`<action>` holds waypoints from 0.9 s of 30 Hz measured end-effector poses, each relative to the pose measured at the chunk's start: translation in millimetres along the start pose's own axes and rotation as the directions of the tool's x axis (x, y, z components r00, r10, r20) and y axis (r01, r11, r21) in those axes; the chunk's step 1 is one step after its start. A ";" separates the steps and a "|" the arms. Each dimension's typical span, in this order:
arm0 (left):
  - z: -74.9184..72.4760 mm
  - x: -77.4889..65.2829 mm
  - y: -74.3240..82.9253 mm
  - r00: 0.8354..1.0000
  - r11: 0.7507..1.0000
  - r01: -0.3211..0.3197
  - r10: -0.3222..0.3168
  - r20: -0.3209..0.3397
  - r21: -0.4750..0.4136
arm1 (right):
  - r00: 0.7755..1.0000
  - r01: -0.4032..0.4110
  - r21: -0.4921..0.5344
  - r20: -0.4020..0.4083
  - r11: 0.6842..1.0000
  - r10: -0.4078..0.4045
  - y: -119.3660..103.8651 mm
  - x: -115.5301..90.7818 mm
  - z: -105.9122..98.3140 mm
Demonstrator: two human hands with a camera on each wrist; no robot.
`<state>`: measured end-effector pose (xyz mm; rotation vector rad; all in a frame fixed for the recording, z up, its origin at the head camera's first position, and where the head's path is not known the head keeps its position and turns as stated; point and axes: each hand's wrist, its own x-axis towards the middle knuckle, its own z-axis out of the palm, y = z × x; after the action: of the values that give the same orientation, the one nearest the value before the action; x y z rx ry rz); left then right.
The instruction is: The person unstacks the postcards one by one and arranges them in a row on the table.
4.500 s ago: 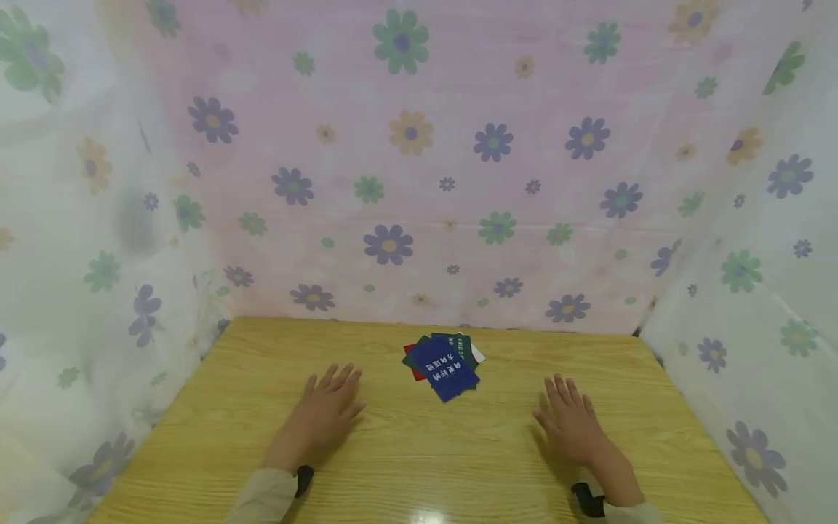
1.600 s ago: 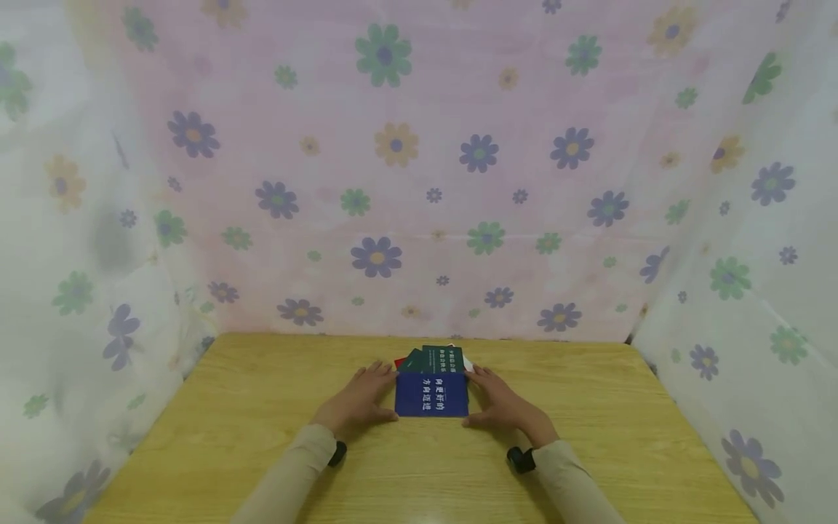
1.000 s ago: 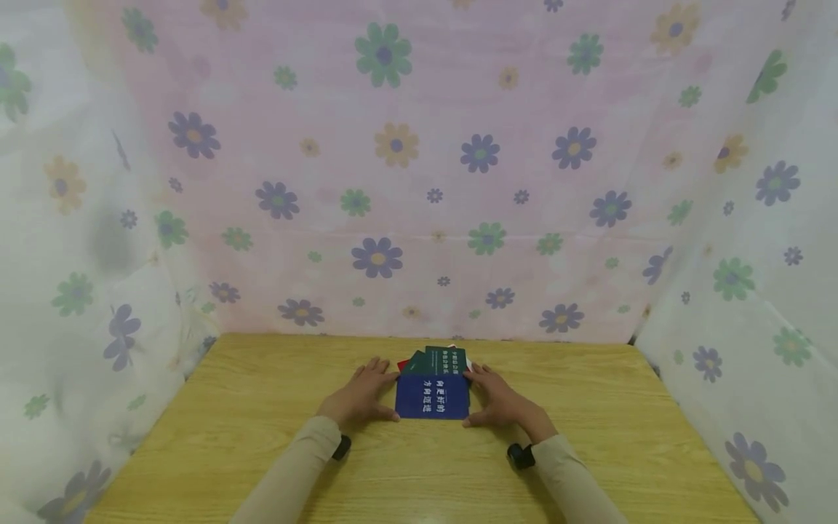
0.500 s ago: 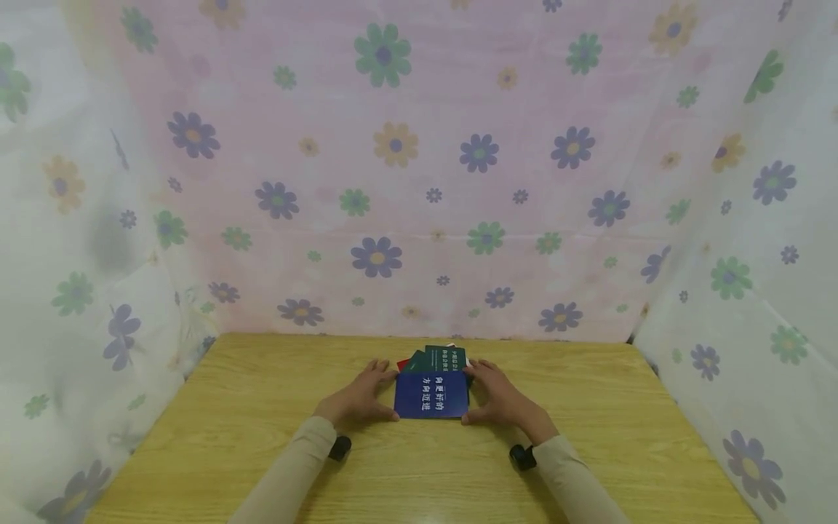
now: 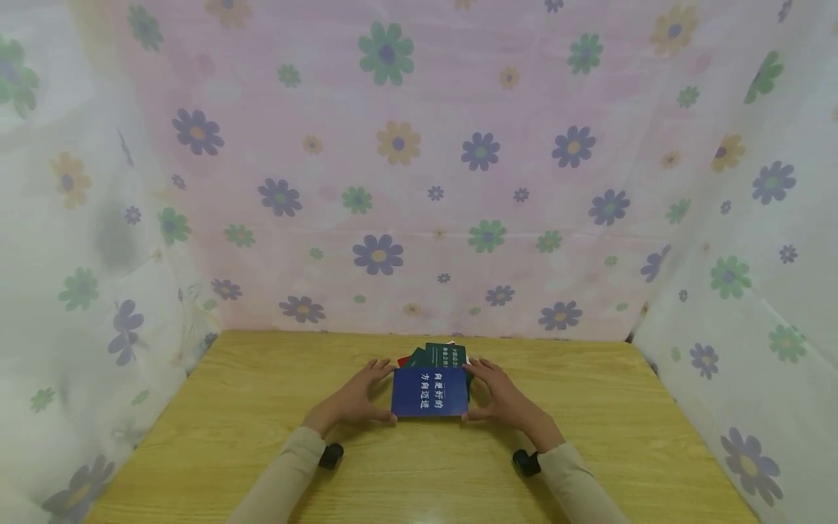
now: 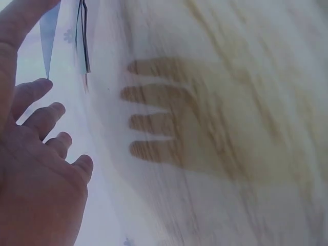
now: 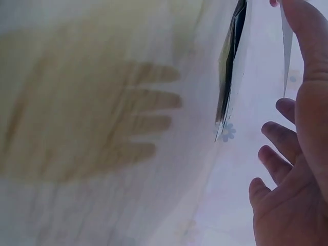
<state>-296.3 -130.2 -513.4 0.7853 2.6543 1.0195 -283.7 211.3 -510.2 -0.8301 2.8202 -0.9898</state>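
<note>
Both hands hold a blue card (image 5: 430, 391) with white Chinese characters, one at each short side, above the table. My left hand (image 5: 356, 395) has thumb and index fingertip at the left corners; in the left wrist view the card (image 6: 49, 43) is a thin sliver between them. My right hand (image 5: 503, 397) grips the right corners in the same way, its other fingers spread, as the right wrist view shows. Behind and below the blue card lie more cards: a dark green card (image 5: 447, 354) with white writing, another green one, and edges of red and white ones.
The cards are on a wood-grain table (image 5: 262, 407). A pink flowered sheet (image 5: 419, 167) hangs along its back edge, with pale flowered sheets at left and right. Each wrist wears a small black device. Shadows of the hands fall on the tabletop in both wrist views.
Both hands came inward from resting apart on the table to the blue card's sides. The card, once slanted on the pile, is now squared and has risen slightly in the last half second.
</note>
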 end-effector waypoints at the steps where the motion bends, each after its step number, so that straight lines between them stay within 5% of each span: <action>1: -0.3 -1.0 0.6 1.000 1.000 -0.005 0.005 -0.005 -0.007 | 1.000 0.004 -0.003 -0.003 1.000 -0.004 -0.5 -0.5 -0.1; 9: 0.4 -10.2 4.7 0.998 0.998 -0.053 0.052 -0.036 -0.020 | 0.999 0.051 -0.026 -0.018 0.998 -0.052 -5.0 -6.2 -2.7; 19: 5.8 -25.2 16.7 0.987 0.991 -0.119 0.124 -0.099 0.053 | 0.997 0.072 -0.178 -0.024 0.981 -0.077 -12.9 -18.7 1.7; 27: 20.3 -35.2 23.9 0.993 0.995 -0.064 0.071 -0.091 0.073 | 1.000 0.027 -0.208 0.000 0.978 -0.028 -17.8 -31.7 4.3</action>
<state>-249.7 -122.9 -512.9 0.8675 2.7740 1.0074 -247.2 213.0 -507.4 -0.8887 2.9595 -0.7068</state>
